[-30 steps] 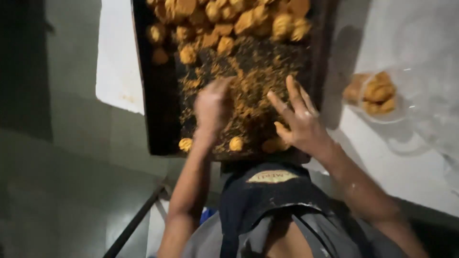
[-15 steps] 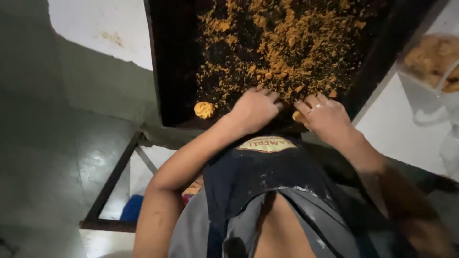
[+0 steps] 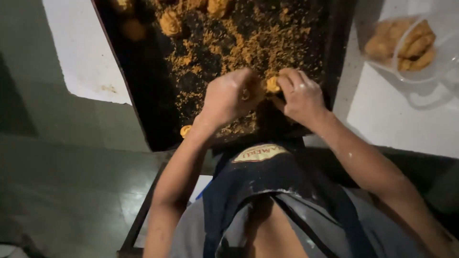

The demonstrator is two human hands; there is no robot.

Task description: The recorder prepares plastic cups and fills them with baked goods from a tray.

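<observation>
While both hands meet over the near part of a dark tray, the right hand (image 3: 300,95) curls its fingers (image 3: 289,82) round a small orange-brown lump (image 3: 272,85), pinching it against the thumb — the lump sits just between the two hands, touching both. The left hand (image 3: 229,97) is bunched nearly closed beside it, knuckles up, its fingertips pressed to the same lump; whether it grips anything else inside the palm I cannot tell. Both hands look dusted with pale flour or crumb.

Under and around them the tray (image 3: 138,91) is strewn with loose orange crumbs (image 3: 248,43), thickest toward the far middle. A single small ball (image 3: 185,130) lies near the tray's near-left edge, apart from the hands. Further off, at the far left of the tray, more rounded coated pieces (image 3: 171,23) sit close together.

Left of the tray a white sheet (image 3: 81,57) lies on the surface. To the far right, well apart from the hands, a clear plastic bag (image 3: 444,57) holds several golden fried pieces (image 3: 415,45) on a white tabletop (image 3: 401,119). Nearest the camera is the person's dark apron (image 3: 267,177) over a grey shirt.
</observation>
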